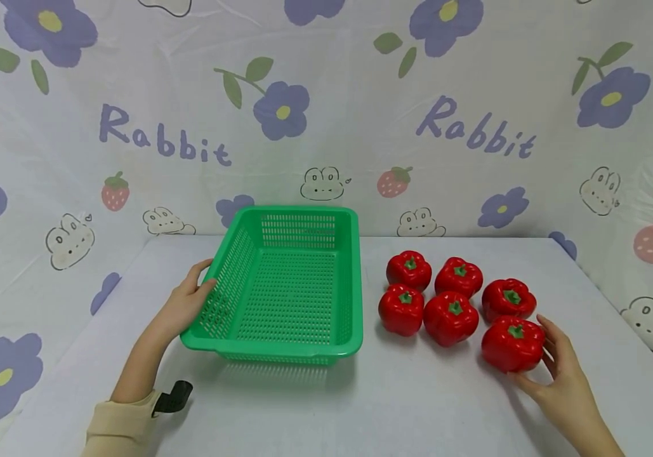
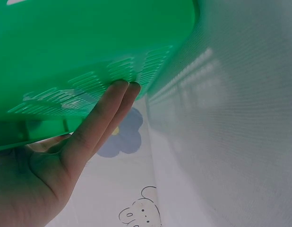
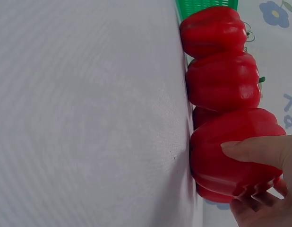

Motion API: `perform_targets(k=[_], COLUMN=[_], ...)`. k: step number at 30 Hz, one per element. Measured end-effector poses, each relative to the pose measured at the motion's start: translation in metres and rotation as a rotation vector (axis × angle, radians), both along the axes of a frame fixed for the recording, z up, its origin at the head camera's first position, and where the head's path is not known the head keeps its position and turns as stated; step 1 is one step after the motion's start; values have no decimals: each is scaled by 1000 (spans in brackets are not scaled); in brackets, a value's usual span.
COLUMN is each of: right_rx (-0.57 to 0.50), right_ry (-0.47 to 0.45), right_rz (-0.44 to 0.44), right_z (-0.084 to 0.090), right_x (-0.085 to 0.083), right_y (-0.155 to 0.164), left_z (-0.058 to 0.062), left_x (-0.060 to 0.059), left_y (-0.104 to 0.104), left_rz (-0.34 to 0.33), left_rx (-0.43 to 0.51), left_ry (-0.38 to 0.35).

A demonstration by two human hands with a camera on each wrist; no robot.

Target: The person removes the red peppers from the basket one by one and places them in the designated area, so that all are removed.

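Observation:
A green plastic basket with slotted walls stands left of centre on the table. At its left side my left hand holds the rim, thumb over the edge. In the left wrist view, two long fingers lie along the basket's outer wall. On the right, my right hand grips the nearest red bell pepper, thumb on the near side and fingers round the far right. The right wrist view shows the thumb pressed on this pepper, close to the table surface.
Several more red bell peppers, one of them at the front, sit in two rows between the basket and my right hand. White cloth printed with flowers and rabbits hangs behind the white table. A black strap piece juts from my left wrist.

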State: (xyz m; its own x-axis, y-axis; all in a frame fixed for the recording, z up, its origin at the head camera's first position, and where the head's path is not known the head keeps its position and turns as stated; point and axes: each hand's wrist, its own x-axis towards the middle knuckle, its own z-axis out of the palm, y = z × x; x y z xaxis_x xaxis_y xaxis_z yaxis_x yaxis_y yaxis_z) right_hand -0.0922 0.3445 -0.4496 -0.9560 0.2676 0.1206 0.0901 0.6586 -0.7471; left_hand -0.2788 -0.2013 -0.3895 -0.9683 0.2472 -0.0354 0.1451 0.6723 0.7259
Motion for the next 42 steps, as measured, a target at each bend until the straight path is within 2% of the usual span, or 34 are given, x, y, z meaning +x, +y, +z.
perform_targets(k=[5, 15, 23, 30, 34, 38, 42], right_rx=[-13, -131, -184, -130, -45, 58, 174], right_ry=[-38, -146, -148, -148, -87, -4, 45], right_rz=[-3, -63, -101, -106, -106, -69, -28], right_z=[2, 9, 20, 35, 42, 48, 53], right_x=[-2, -3, -4, -10, -12, -15, -21], right_y=[0, -3, -3, 1, -3, -7, -11], left_z=[0, 0, 2, 2, 4, 11, 21], left_x=[0, 0, 2, 4, 5, 9, 12], left_y=[1, 1, 0, -1, 0, 2, 6], left_rz=[-3, 3, 10, 18, 16, -6, -37], left_rx=[2, -10, 3, -7, -18, -24, -53], left_ry=[3, 7, -1, -2, -5, -7, 35])
